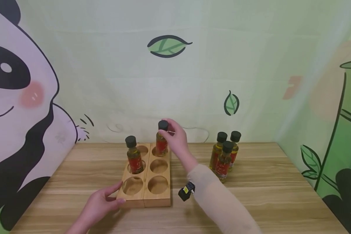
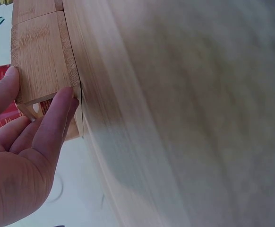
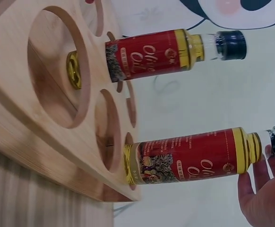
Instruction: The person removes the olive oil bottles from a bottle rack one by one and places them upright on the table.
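A light wooden bottle rack point(image 1: 145, 191) with several round holes lies on the table, made of two blocks side by side. My right hand point(image 1: 175, 136) holds a small olive oil bottle point(image 3: 189, 158) by its black cap and neck. This bottle, red-labelled, is upright at the far right hole, its base at the rim; how deep it sits cannot be told. A second olive oil bottle point(image 1: 135, 159) stands in the middle hole of the left block. My left hand point(image 1: 100, 201) grips the rack's near left corner, thumb and fingers on different faces in the left wrist view.
Three more olive oil bottles point(image 1: 223, 162) stand grouped on the wooden table point(image 1: 260, 191), right of the rack. Behind the table hangs a cloth backdrop point(image 1: 120, 81) with a panda and leaves. A small black device point(image 1: 186, 191) is worn on the right wrist.
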Tool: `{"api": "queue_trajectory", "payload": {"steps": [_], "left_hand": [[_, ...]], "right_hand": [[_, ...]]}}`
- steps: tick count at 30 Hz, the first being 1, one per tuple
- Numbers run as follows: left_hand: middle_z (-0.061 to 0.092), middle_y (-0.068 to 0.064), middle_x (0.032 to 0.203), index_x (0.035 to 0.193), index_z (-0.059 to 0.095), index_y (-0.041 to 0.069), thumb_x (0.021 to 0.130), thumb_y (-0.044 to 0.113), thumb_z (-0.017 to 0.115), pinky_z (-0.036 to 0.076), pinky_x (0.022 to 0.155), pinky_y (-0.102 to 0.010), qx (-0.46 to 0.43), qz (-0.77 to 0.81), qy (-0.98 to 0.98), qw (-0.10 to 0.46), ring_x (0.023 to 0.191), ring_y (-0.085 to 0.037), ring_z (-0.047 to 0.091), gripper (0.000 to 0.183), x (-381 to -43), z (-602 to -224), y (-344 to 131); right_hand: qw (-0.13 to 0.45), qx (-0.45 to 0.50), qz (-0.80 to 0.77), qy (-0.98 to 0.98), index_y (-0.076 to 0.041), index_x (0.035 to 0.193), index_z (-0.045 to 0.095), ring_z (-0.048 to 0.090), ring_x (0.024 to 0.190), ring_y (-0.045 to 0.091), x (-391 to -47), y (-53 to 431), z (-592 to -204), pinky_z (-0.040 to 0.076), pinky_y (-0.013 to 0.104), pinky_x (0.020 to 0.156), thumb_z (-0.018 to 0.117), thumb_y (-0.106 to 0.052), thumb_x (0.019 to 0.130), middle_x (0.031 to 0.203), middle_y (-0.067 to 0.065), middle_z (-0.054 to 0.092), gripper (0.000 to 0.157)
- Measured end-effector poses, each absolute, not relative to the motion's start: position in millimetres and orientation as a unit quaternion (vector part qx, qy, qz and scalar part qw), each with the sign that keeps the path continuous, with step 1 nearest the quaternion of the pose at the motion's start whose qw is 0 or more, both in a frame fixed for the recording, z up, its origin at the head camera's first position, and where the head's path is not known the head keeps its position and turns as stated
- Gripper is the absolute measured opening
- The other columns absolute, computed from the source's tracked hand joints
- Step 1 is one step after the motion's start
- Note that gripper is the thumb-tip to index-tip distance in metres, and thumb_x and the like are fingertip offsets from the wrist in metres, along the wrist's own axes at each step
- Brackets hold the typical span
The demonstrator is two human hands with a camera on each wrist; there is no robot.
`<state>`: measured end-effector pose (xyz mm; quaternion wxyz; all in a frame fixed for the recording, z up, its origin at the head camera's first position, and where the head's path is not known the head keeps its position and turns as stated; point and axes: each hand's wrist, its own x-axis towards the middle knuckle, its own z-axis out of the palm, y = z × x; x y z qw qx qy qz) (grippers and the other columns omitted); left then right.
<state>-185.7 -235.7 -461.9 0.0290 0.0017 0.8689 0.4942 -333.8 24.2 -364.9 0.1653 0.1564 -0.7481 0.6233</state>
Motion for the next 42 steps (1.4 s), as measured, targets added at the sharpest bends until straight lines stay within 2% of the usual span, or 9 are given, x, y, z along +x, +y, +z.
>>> {"api": "queue_trajectory", "payload": {"steps": [10,17,31,37,42], "left_hand": [[0.049,-0.022,0.144,0.141,0.055,0.006,0.08,0.022,0.084,0.06,0.07,-0.03,-0.004,0.492,0.87,0.029,0.097,-0.026,0.07,0.069,-187,-461,-235],[0.049,-0.022,0.144,0.141,0.055,0.006,0.08,0.021,0.084,0.06,0.07,-0.03,0.0,0.5,0.866,0.029,0.096,-0.026,0.07,0.069,-187,-462,-235],[0.049,-0.02,0.145,0.141,0.055,0.006,0.08,0.023,0.084,0.06,0.071,-0.03,-0.005,0.509,0.86,0.034,0.096,-0.023,0.07,0.069,-187,-461,-235],[0.049,-0.021,0.144,0.141,0.055,0.006,0.08,0.023,0.084,0.06,0.071,-0.03,-0.003,0.505,0.863,0.031,0.096,-0.024,0.07,0.07,-187,-461,-235],[0.049,-0.023,0.144,0.141,0.055,0.006,0.08,0.022,0.084,0.06,0.07,-0.03,-0.003,0.501,0.865,0.03,0.095,-0.023,0.07,0.07,-187,-462,-235]], "right_hand": [[0.179,0.172,0.628,-0.738,-0.009,0.127,0.065,0.064,0.103,0.023,-321,40,-349,0.054,0.034,0.093,0.076,-0.008,0.087,0.118,0.01,0.067,0.041],[0.186,0.195,0.62,-0.737,-0.007,0.127,0.064,0.065,0.102,0.026,-308,56,-345,0.055,0.04,0.091,0.076,-0.007,0.087,0.117,0.013,0.067,0.041],[0.113,0.153,0.601,-0.777,-0.013,0.131,0.063,0.061,0.11,0.024,-272,113,-361,0.05,0.044,0.099,0.074,-0.014,0.091,0.118,0.01,0.066,0.042],[0.109,0.144,0.6,-0.779,-0.014,0.13,0.063,0.062,0.108,0.023,-260,135,-371,0.05,0.044,0.1,0.075,-0.014,0.09,0.114,0.01,0.067,0.042],[0.108,0.134,0.598,-0.783,-0.013,0.131,0.063,0.062,0.109,0.023,-249,152,-376,0.049,0.045,0.1,0.075,-0.013,0.09,0.117,0.011,0.067,0.043]]}}
